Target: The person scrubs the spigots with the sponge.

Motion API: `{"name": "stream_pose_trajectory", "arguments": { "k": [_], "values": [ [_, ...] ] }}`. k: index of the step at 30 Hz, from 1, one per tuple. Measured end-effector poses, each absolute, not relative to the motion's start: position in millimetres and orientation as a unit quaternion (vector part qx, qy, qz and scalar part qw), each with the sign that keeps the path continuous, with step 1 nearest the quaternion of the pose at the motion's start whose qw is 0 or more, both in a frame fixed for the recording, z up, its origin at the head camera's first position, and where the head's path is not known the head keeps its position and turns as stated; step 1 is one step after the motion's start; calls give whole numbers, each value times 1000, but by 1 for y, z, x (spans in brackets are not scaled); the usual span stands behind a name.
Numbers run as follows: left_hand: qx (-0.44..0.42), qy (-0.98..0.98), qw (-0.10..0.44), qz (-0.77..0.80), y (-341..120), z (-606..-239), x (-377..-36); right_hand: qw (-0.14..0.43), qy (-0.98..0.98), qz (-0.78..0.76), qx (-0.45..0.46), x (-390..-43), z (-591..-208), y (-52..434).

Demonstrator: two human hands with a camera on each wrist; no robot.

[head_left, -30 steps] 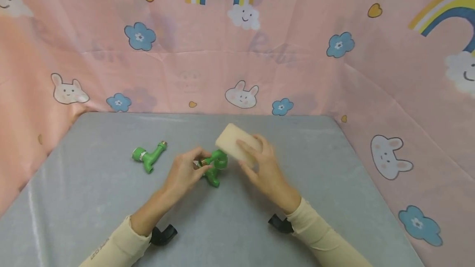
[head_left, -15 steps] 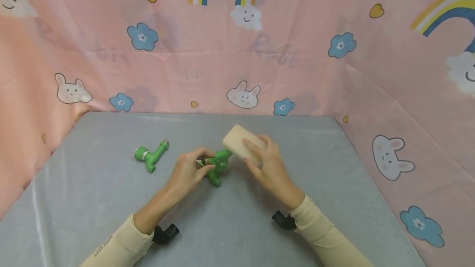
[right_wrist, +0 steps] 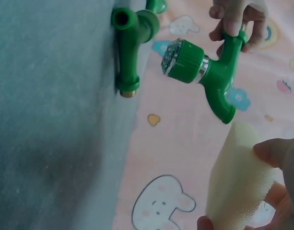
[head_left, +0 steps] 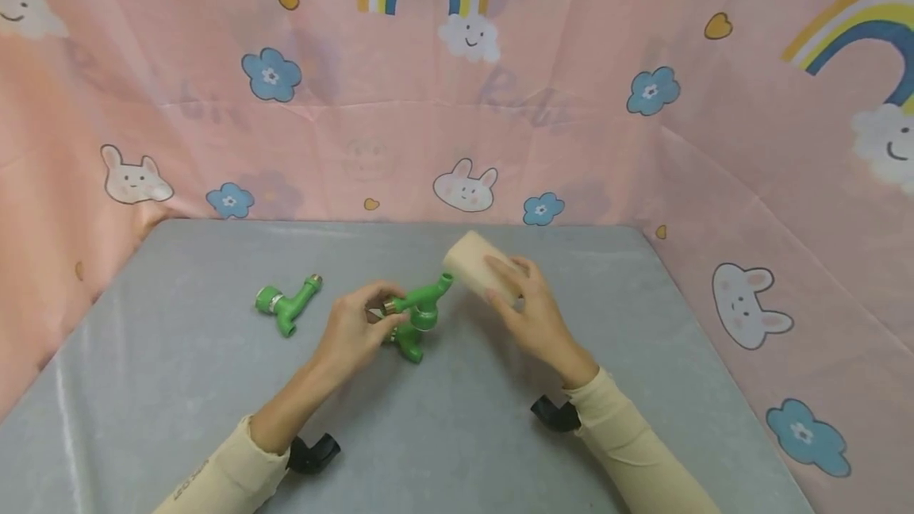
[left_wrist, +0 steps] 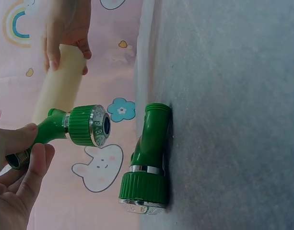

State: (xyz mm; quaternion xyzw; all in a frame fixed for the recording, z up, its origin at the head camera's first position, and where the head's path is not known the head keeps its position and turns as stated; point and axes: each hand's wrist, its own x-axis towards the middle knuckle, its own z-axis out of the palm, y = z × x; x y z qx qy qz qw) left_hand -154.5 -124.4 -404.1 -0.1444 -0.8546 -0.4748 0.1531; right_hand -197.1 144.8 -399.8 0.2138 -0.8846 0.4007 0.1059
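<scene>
Nearest, we see the lying tap [head_left: 408, 343] on the table [head_left: 443, 435], below the held tap [right_wrist: 218, 74]. The left hand [head_left: 360, 327] pinches the held tap's threaded end, we think to leave the rest free. To its right, the right hand [head_left: 539, 316] grasps the sponge [head_left: 471, 260] by its sides, presumably to bare the end facing that tap. Farther, the third tap [head_left: 289, 307] rests left of the held tap, with the curtain [head_left: 400, 117] behind

Grn tap [right_wrist: 219, 76] is held up nr tilted crm sponge [head_left: 474, 262].
</scene>
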Motion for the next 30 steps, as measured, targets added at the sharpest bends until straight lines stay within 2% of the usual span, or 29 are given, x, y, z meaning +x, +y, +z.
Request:
{"name": "stream_pose_trajectory", "arguments": {
  "k": [5,10,21,30],
  "values": [
    [-133,-845,143,-498,-126,-405,-157,130,-862,411,265,-187,-397,132],
    [-110,-808,99,-570,-129,-404,-160,136,-852,393,319,-175,-401,116],
    [-53,-765,49,-640,-135,-396,-166,148,-874,340,313,-174,-406,114],
    [-34,-726,91,-681,-142,-396,-169,128,-884,352,280,-184,-397,130]
  ]
}}
